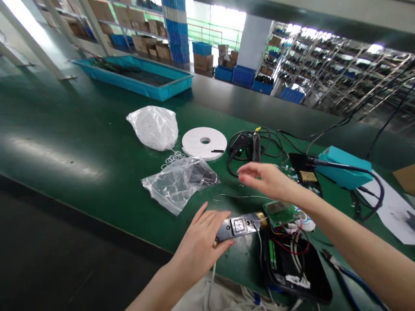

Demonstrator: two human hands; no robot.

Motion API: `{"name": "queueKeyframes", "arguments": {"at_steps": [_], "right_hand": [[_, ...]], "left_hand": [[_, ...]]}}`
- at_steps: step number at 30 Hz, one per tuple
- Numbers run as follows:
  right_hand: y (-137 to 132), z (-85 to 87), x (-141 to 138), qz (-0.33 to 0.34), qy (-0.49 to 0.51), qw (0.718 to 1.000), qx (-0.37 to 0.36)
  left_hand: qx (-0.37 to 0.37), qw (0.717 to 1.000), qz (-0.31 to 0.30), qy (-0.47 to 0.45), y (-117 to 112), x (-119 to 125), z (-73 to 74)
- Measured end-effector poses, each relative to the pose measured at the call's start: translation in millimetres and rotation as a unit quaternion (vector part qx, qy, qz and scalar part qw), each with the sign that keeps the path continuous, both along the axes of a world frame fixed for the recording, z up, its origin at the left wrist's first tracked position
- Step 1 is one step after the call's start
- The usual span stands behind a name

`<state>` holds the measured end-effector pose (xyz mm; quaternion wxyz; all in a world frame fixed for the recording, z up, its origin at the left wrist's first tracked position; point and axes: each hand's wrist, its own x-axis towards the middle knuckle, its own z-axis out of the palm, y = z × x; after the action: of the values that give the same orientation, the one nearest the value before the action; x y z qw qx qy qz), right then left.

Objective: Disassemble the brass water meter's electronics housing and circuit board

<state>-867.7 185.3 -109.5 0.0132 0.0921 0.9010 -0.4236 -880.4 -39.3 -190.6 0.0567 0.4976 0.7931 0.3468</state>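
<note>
- Gripping the metal bar by its end: L hand, fingers on far side, thumb on near side. Bar's close to counter's near edge, so a slack hold could prob. let it slip off.
- R hand hangs farther from near edge, fingers loosely curled, nothing visible in them. Forearm dipping might snag the circuit board or colored wires.
- Grey cable comes off the bar and runs past the black case; twisting the bar too far could strain its joint.
- Case sits at near edge too; can't tell if it overhangs. A bump might tip it & drag wires along.
- Pliers lie beside R forearm, handles toward near edge: easy to knock.
- Thin wire lies loose betw. plastic bag & board; if metal, it could short contacts, assuming power's on (can't tell).
</note>
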Motion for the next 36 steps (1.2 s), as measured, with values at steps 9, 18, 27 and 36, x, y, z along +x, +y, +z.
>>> {"name": "queueKeyframes", "arguments": {"at_steps": [9, 18, 27, 36], "right_hand": [[-50.5, -20.4, 68.3, 0.224, -0.055, 0.930, 0.285], [-28.6, -21.4, 85.5, 0.147, 0.023, 0.979, 0.139], [-22.7, 16.9, 89.8, 0.051, 0.038, 0.992, 0.113], [-0.1, 50.7, 97.7, -0.027, 0.075, 0.989, 0.121]], "left_hand": [[0.000, 0.999, 0.039, 0.011, -4.6, 6.4, -18.4], [-0.047, 0.998, 0.036, 0.012, -1.4, 9.8, -0.7], [-0.069, 0.997, 0.011, 0.040, 2.0, 11.6, 7.0], [-0.089, 0.995, -0.006, 0.033, -0.8, 10.3, 12.5]]}}
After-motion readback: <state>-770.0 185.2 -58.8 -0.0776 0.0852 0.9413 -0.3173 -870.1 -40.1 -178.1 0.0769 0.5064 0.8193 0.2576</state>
